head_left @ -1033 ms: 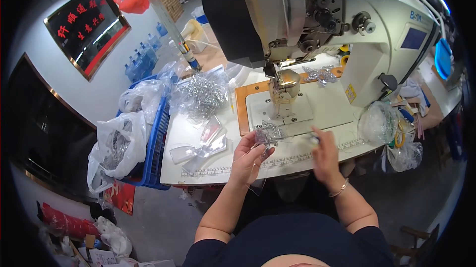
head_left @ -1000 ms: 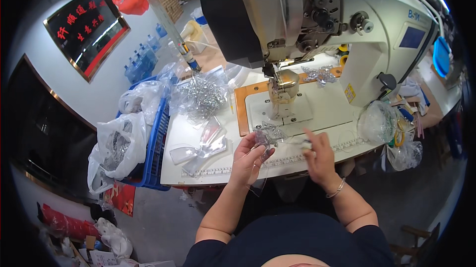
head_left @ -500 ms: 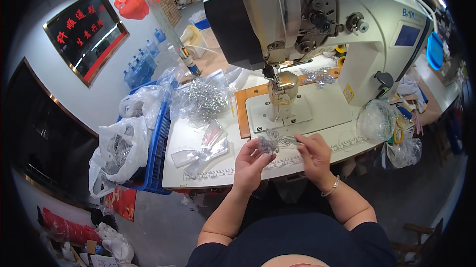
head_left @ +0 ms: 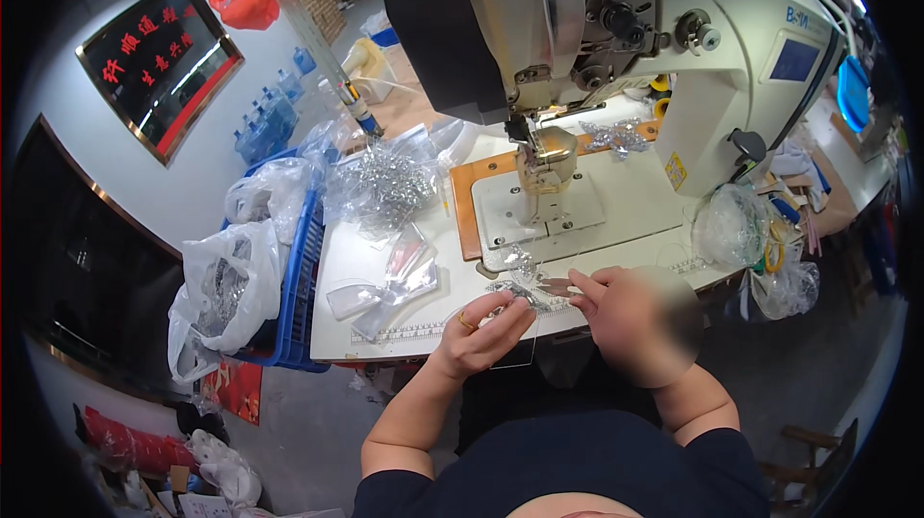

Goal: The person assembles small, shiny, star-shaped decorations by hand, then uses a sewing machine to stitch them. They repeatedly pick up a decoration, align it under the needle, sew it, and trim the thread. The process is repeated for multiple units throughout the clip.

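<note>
My left hand (head_left: 481, 332) is closed in a pinch on a shiny silver trim piece (head_left: 518, 291) over the table's front edge. A thin pale thread hangs below it. Another part of the glittery silver trim (head_left: 521, 262) lies just beyond, in front of the sewing machine's plate; whether the two are joined I cannot tell. Closed around small metal thread snips (head_left: 555, 288), my right hand (head_left: 608, 304) points their narrow blades left at the trim. A blur covers its wrist side. The sewing machine's needle and post (head_left: 547, 171) stand farther back, apart from both hands.
Left of the machine lie a heap of silver trims in clear plastic (head_left: 385, 181) and flat clear strips (head_left: 390, 287). A blue crate (head_left: 306, 277) with white bags stands at the table's left edge. On the right are a clear plastic bag (head_left: 729, 227) and yellow-handled scissors (head_left: 773, 256).
My left hand has turned over and lowered slightly, spreading the silver trim toward the machine. The right hand has brought the snips closer, against the trim. The view has shifted slightly.
</note>
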Demonstrator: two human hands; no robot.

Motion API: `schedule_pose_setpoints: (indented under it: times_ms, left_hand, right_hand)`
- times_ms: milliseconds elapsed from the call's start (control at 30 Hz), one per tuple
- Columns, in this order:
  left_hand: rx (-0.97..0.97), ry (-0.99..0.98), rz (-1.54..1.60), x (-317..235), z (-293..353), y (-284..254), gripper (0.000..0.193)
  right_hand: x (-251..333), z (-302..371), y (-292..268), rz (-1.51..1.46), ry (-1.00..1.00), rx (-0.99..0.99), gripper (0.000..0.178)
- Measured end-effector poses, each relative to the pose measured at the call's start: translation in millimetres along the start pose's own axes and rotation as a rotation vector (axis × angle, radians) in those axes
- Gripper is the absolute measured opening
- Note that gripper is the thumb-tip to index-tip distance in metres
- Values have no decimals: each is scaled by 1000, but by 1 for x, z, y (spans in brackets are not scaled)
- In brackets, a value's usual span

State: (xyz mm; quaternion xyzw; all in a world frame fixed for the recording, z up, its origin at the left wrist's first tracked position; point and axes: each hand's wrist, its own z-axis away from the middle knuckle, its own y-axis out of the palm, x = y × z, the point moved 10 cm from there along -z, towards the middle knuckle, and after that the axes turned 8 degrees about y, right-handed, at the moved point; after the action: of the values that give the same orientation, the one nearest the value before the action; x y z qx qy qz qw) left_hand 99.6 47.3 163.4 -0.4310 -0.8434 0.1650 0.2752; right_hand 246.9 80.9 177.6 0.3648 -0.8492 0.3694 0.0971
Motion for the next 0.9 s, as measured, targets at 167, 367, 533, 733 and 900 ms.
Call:
schedule_pose_setpoints:
  times_ms: [167, 367, 533, 733, 900]
  left_hand:
    - [-1, 24, 6, -4, -3, -1, 22]
    - [3, 35, 18, -5, -4, 1, 21]
    - [3, -4, 40, -1, 0, 3, 21]
    - [-28, 47, 13, -5, 1, 2, 21]
    - [-104, 116, 57, -4, 5, -6, 19]
  right_hand:
    - [7, -3, 6, 14, -15, 27, 34]
    - [10, -4, 11, 22, -29, 54, 33]
    - [-2, 1, 11, -50, 96, 26, 30]
    - [-27, 3, 16, -242, 213, 4, 25]
    - [-111, 59, 75, -1162, 976, 147, 27]
